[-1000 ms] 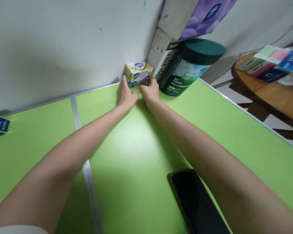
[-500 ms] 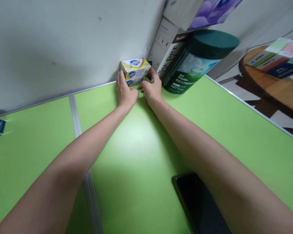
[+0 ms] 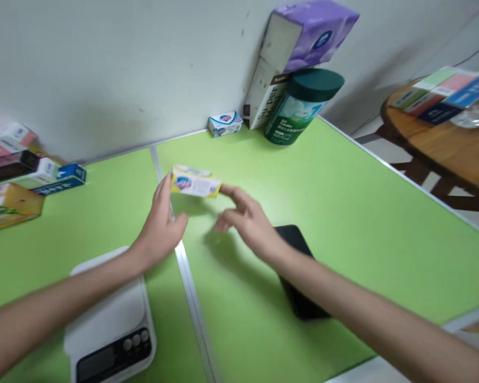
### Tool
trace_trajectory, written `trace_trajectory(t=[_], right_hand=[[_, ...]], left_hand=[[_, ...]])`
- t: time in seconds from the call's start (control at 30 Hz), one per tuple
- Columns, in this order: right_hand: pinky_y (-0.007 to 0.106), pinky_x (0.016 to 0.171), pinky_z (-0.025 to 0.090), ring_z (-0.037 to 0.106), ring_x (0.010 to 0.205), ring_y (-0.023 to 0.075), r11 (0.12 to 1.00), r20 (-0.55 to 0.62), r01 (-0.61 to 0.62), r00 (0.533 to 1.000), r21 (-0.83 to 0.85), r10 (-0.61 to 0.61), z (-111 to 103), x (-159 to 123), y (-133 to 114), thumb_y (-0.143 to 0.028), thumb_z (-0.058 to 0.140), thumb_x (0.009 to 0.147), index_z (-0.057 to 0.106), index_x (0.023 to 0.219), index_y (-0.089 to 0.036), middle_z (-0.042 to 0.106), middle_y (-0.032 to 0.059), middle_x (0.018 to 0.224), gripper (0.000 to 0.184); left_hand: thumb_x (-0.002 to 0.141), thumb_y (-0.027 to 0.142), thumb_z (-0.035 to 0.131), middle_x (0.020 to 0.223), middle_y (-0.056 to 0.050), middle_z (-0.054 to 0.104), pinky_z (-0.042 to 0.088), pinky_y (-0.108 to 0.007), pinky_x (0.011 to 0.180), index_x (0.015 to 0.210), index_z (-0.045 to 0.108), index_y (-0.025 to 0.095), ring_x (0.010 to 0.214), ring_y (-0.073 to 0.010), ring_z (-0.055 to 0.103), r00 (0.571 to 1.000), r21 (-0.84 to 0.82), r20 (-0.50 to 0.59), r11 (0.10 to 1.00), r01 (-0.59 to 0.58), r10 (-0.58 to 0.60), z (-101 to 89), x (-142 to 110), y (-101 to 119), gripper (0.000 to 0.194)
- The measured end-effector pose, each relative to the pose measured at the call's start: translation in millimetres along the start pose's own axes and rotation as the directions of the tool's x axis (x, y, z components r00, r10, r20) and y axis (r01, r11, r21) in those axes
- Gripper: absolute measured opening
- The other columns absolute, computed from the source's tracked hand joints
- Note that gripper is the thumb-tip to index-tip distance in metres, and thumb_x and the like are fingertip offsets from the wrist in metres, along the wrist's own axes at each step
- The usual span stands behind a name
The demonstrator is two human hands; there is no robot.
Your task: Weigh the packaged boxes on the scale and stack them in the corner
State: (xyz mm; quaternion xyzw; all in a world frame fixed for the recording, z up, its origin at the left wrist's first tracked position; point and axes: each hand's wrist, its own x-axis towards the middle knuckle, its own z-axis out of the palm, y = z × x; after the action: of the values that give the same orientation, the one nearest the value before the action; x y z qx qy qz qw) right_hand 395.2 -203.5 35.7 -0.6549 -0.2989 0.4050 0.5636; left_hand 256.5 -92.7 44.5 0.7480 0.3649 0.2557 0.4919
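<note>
Between my two hands a yellow and white soap box (image 3: 195,182) is held up above the green table. My left hand (image 3: 162,221) presses its left end with the fingers, and the thumb is apart from the box. At the other end, the fingertips of my right hand (image 3: 245,218) touch the box, its thumb and lower fingers curled below. A second, white and blue soap box (image 3: 225,124) stands against the wall, apart from both hands. Below my left forearm lies a white kitchen scale (image 3: 112,324). A dark phone (image 3: 299,276) is partly hidden behind my right forearm.
A dark green canister (image 3: 293,114) and a tall white carton (image 3: 262,96) with a purple tissue pack (image 3: 309,37) on top stand at the back. Several boxes (image 3: 14,170) crowd the left side. A wooden stool (image 3: 443,141) with boxes is at right.
Both hands have lifted the yellow soap box off the white and blue one and brought it nearer, to the left. The view has shifted, showing the scale and the left-hand boxes.
</note>
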Motion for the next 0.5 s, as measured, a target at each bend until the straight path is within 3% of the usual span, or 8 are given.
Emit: trace_trajectory(t=[0.07, 0.13, 0.23, 0.4, 0.5], right_hand=[[0.032, 0.058, 0.051, 0.059, 0.057, 0.0167, 0.995, 0.146, -0.086, 0.986, 0.045, 0.078, 25, -48, 3, -0.015, 0.051, 0.073, 0.038, 0.140, -0.018, 0.061, -0.0021, 0.063, 0.068], [0.032, 0.059, 0.051, 0.057, 0.060, 0.0162, 0.995, 0.228, -0.084, 0.971, 0.059, 0.069, 51, -85, 10, -0.018, 0.051, 0.080, 0.029, 0.146, -0.022, 0.056, -0.0035, 0.063, 0.070], [0.029, 0.055, 0.048, 0.054, 0.062, 0.0154, 1.000, 0.297, -0.002, 0.955, 0.007, -0.001, 89, -119, 25, -0.020, 0.052, 0.084, 0.025, 0.148, -0.029, 0.056, -0.0006, 0.073, 0.070], [0.029, 0.047, 0.045, 0.051, 0.058, 0.0162, 0.989, 0.328, 0.085, 0.944, -0.122, -0.040, 140, -142, 49, -0.026, 0.055, 0.083, 0.031, 0.146, -0.034, 0.063, 0.0080, 0.101, 0.067], [0.028, 0.045, 0.042, 0.047, 0.052, 0.0154, 0.974, 0.210, 0.125, 0.974, -0.191, -0.083, 148, -150, 64, -0.036, 0.055, 0.085, 0.041, 0.142, -0.029, 0.065, 0.0068, 0.088, 0.058]], left_hand=[[0.072, 0.014, 0.057, 0.157, -0.001, 0.026, 0.015, -0.047, 0.120, 0.149, 0.027, 0.027, 0.146, -0.0286, 0.017, 0.995, 0.126, 0.011, 0.987, 0.101, -0.103, -32.2, -59, -1, 0.084], [0.078, 0.024, 0.056, 0.157, 0.000, 0.025, 0.019, -0.050, 0.119, 0.149, 0.022, 0.032, 0.145, -0.0300, 0.019, 0.988, 0.215, -0.003, 0.965, 0.153, -0.156, -58.3, -113, -14, 0.080], [0.083, 0.032, 0.055, 0.157, -0.001, 0.025, 0.023, -0.053, 0.117, 0.149, 0.018, 0.036, 0.144, -0.0318, 0.024, 0.993, 0.283, -0.081, 0.954, 0.100, -0.080, -85.1, -178, -50, 0.076], [0.090, 0.028, 0.048, 0.157, -0.002, 0.023, 0.031, -0.049, 0.115, 0.148, 0.014, 0.040, 0.143, -0.0285, 0.027, 0.971, 0.280, -0.232, 0.953, 0.115, -0.049, -101.8, -232, -97, 0.069], [0.092, 0.024, 0.043, 0.156, -0.004, 0.026, 0.029, -0.052, 0.115, 0.148, 0.017, 0.036, 0.144, -0.0283, 0.025, 0.950, 0.241, -0.305, 0.959, 0.150, -0.072, -105.2, -241, -105, 0.063]])
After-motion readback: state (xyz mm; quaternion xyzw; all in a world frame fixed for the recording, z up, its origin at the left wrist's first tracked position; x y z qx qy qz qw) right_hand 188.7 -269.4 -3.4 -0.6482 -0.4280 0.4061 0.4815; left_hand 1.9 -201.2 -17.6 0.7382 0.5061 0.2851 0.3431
